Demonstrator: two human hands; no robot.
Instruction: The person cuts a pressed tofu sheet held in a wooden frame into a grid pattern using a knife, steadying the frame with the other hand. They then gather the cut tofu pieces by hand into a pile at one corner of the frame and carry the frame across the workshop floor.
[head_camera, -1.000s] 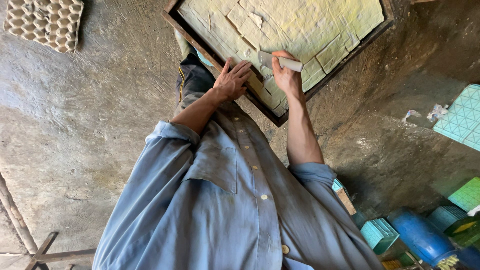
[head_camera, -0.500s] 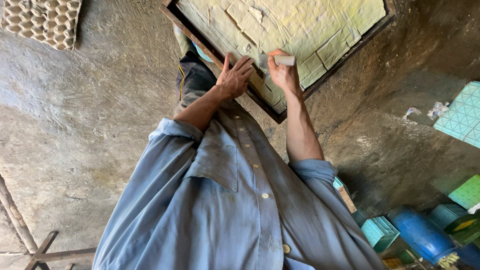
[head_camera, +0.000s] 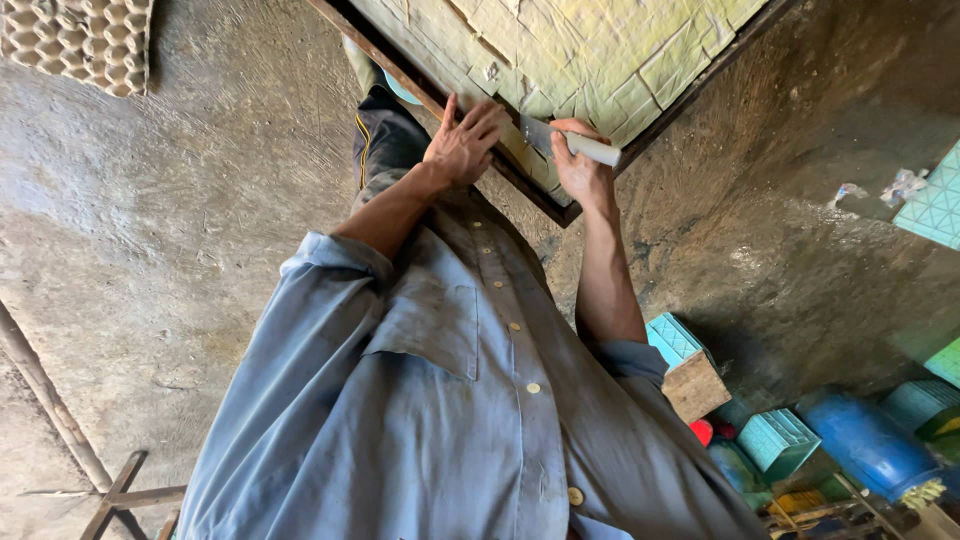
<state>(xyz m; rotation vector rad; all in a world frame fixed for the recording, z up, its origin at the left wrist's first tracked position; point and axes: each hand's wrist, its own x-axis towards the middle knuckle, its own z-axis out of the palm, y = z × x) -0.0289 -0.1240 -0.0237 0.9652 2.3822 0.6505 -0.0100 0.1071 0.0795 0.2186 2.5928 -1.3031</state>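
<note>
**Knife at the edge of a framed slab**

A rough, grey concrete floor (head_camera: 180, 230) is seen below. A dark wooden frame (head_camera: 540, 195) filled with a pale yellow-green scored slab (head_camera: 600, 50) lies ahead of both hands. The right hand (head_camera: 580, 170) is closed around a white-handled knife (head_camera: 575, 145), whose long axis is laid along the frame edge. The left hand (head_camera: 462, 145) is pressed, fingers spread, on the frame beside the blade, holding nothing. A grey egg tray (head_camera: 75, 40) lies well apart.

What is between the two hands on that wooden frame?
In the head view, the left hand and right hand are parted by the knife blade and a strip of the pale yellow slab at the dark frame edge.
</note>
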